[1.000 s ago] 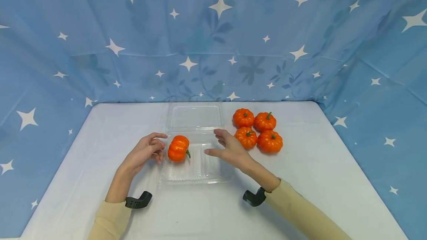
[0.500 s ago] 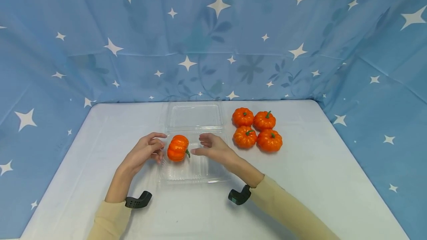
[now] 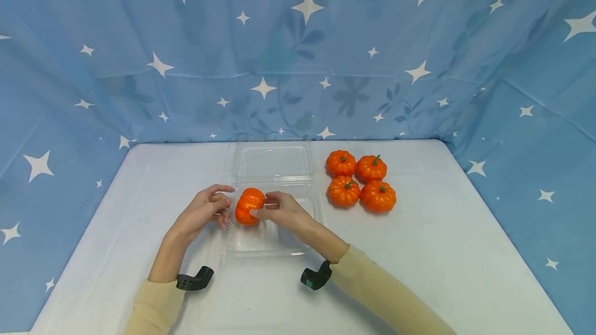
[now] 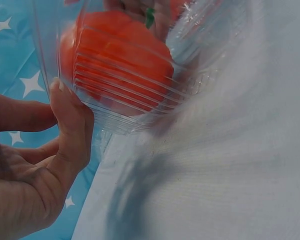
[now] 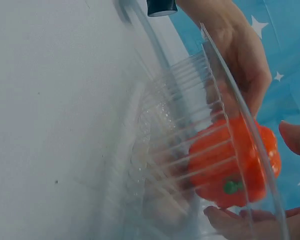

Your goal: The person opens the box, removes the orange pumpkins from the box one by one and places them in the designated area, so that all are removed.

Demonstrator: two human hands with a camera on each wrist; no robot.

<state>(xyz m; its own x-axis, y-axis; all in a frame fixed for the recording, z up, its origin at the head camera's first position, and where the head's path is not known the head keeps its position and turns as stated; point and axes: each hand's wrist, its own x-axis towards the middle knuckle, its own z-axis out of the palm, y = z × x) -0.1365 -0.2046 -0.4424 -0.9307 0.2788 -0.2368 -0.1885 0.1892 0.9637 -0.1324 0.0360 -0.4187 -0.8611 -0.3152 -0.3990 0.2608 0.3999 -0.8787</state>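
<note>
A small orange pumpkin (image 3: 247, 208) lies on its side in the left part of a clear plastic clamshell container (image 3: 242, 247). My right hand (image 3: 284, 213) is around the pumpkin's right side. In the right wrist view a small gap shows between the thumb (image 5: 297, 139) and the pumpkin (image 5: 220, 160), while the other fingers are close to its far side, past the green stem. At the container's left rim is my left hand (image 3: 201, 213), fingers loosely bent. One of its fingertips (image 4: 56, 86) touches the clear rim in the left wrist view.
Several orange pumpkins (image 3: 343, 192) stand grouped to the right of the container on the white table (image 3: 442, 231). The container's lid (image 3: 273, 163) lies folded back behind its base. A blue curtain with stars (image 3: 298, 56) closes off the back and sides.
My right hand has moved left across the container to the pumpkin, and its thumb now overlaps the pumpkin in the head view. The left hand and the pumpkin have stayed put.
</note>
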